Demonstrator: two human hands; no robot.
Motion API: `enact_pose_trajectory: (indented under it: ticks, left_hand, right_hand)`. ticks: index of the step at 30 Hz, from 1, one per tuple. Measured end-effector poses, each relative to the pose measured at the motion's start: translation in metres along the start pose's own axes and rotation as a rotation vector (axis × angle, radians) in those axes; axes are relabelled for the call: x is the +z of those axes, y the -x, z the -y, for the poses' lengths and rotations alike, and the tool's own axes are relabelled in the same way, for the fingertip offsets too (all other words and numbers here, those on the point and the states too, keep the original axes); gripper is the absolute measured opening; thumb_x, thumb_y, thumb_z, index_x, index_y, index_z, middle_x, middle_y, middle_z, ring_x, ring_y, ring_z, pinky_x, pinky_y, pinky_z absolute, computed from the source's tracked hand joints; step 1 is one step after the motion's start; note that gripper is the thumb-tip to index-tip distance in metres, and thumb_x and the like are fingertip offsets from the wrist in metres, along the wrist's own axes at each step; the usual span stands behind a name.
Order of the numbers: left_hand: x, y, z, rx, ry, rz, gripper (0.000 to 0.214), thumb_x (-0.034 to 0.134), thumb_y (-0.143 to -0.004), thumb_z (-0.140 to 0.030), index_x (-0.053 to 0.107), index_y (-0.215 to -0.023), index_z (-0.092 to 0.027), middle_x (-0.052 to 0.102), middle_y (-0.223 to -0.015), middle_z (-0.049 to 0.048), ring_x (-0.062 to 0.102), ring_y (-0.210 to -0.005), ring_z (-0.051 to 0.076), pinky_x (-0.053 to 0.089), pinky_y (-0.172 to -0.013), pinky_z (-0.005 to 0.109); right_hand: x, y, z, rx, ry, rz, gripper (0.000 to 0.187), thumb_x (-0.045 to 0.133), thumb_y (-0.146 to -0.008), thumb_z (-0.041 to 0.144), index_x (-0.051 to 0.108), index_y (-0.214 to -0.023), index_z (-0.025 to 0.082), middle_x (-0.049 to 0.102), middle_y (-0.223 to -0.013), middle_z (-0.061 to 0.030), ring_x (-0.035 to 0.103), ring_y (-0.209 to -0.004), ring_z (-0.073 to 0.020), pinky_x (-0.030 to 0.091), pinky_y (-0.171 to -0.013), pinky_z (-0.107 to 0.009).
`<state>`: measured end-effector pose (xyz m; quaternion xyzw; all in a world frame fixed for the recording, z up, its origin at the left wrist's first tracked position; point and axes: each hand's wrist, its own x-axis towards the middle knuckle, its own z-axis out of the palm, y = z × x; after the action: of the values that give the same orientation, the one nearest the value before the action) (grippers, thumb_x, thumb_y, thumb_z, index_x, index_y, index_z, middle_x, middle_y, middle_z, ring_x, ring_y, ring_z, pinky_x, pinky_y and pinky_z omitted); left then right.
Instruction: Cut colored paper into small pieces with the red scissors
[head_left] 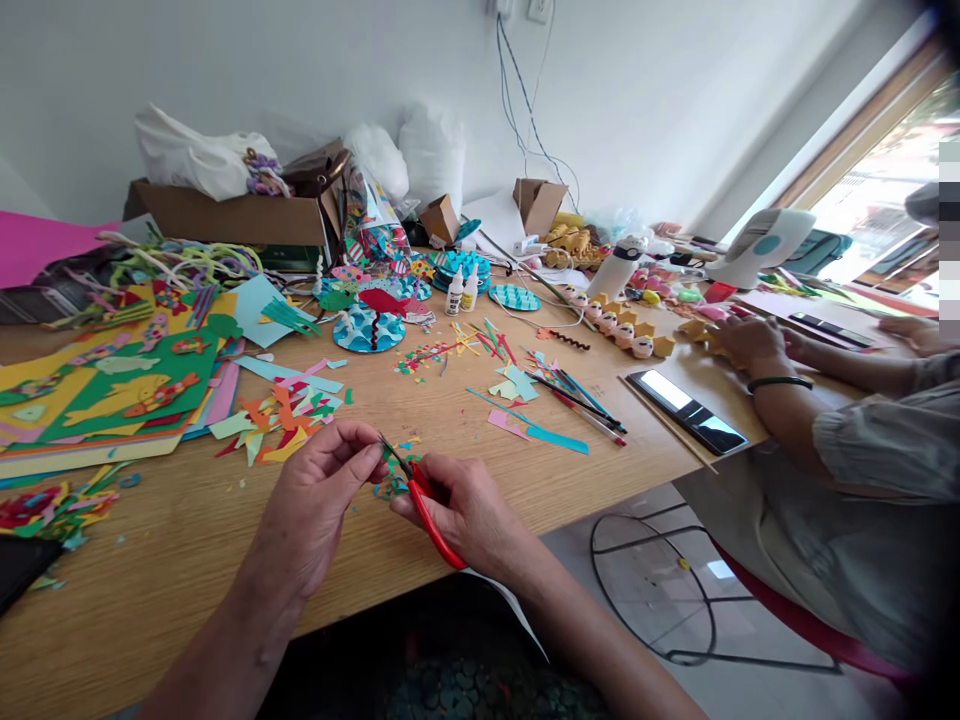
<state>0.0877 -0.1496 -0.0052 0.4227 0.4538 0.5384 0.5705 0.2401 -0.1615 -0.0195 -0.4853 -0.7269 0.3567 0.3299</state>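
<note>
My right hand (469, 505) is wrapped round the red handles of a pair of scissors (435, 525), whose dark blades point up and left. Just at the blade tips, my left hand (330, 490) pinches with thumb and forefinger; whatever sits in that pinch is too small to make out. Beneath the blades lie small green and yellow paper snippets (390, 488) on the wooden table (315, 590). Beyond my left hand spreads a heap of coloured paper scraps (281, 415).
Stacked coloured paper with fish cut-outs (127, 395) lies at the left. Glue bottles (455, 292) stand mid-table near a blue wavy disc (367, 328). Pencils (581, 400) and a phone (686, 410) lie to the right, beside another person's hand (754, 345). A stool (652, 590) stands below.
</note>
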Motion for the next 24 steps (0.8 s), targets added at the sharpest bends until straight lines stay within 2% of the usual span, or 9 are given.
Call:
enact_pose_trajectory:
  ticks: [5, 18, 24]
  left_hand:
    - [-0.0018, -0.0018, 0.002, 0.046, -0.009, -0.007, 0.011, 0.07, -0.066, -0.022, 0.061, -0.073, -0.019, 0.057, -0.069, -0.0064, 0.054, -0.065, 0.007, 0.045, -0.065, 0.017]
    - [-0.0019, -0.0017, 0.002, 0.131, -0.015, -0.047, 0.014, 0.07, -0.065, -0.021, 0.058, -0.073, -0.019, 0.055, -0.069, -0.0056, 0.053, -0.065, 0.008, 0.047, -0.063, 0.017]
    - [-0.0027, 0.0011, 0.009, 0.071, 0.02, -0.025, 0.017, 0.069, -0.068, -0.026, 0.059, -0.081, -0.02, 0.059, -0.073, -0.005, 0.057, -0.069, 0.009, 0.047, -0.067, 0.02]
  right_hand:
    - [-0.0008, 0.001, -0.0006, 0.029, 0.029, 0.017, 0.039, 0.059, -0.076, 0.045, 0.038, -0.057, 0.018, 0.03, -0.05, 0.0076, 0.025, -0.048, -0.0057, 0.02, -0.044, -0.019]
    - [-0.001, 0.0019, -0.0014, 0.047, 0.048, 0.062, 0.04, 0.058, -0.077, 0.046, 0.039, -0.057, 0.017, 0.031, -0.05, 0.0075, 0.025, -0.048, -0.0056, 0.02, -0.043, -0.018]
    - [0.0014, -0.0012, -0.0027, 0.042, 0.012, 0.041, 0.042, 0.058, -0.076, 0.049, 0.038, -0.056, 0.017, 0.03, -0.05, 0.0075, 0.025, -0.048, -0.0058, 0.021, -0.044, -0.018]
